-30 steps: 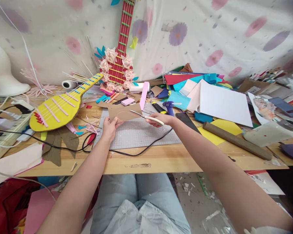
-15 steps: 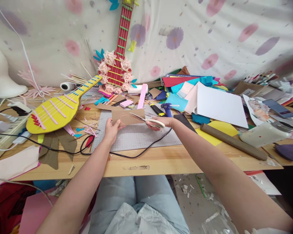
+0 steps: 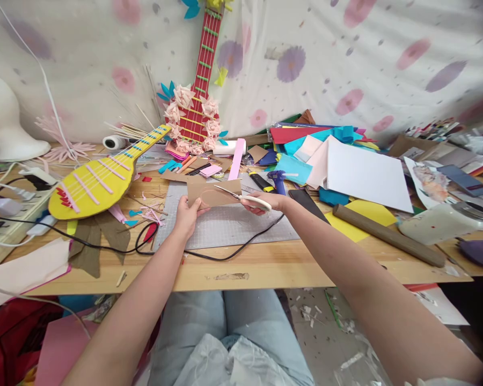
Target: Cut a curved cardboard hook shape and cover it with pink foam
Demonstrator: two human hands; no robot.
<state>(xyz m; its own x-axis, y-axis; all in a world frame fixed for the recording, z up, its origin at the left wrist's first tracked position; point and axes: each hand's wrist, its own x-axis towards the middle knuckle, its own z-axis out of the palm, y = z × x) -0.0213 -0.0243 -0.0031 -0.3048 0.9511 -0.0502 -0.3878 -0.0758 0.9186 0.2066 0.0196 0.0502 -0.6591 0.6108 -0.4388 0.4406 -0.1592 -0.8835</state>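
Observation:
My left hand (image 3: 188, 215) pinches the lower left edge of a brown piece of cardboard (image 3: 199, 193), held up over the grey cutting mat (image 3: 225, 230). A curved reddish line is faintly visible on the cardboard. My right hand (image 3: 261, 205) grips white-handled scissors (image 3: 265, 203) whose blades point left, across the upper part of the cardboard. Whether the blades bite into the cardboard I cannot tell. A black cable (image 3: 233, 256) runs over the mat just below both hands.
A yellow paper lute (image 3: 92, 187) lies at left and a red paper guitar (image 3: 193, 115) leans behind. A blue glue gun (image 3: 279, 182), a yellow-black cutter (image 3: 261, 182), a white board (image 3: 366, 174), a brown roll (image 3: 388, 236) and a white jar (image 3: 443, 222) stand around the mat.
The whole view has shifted slightly, with things appearing a little further right. Both hands keep their hold on the cardboard and the scissors, with almost no movement between them.

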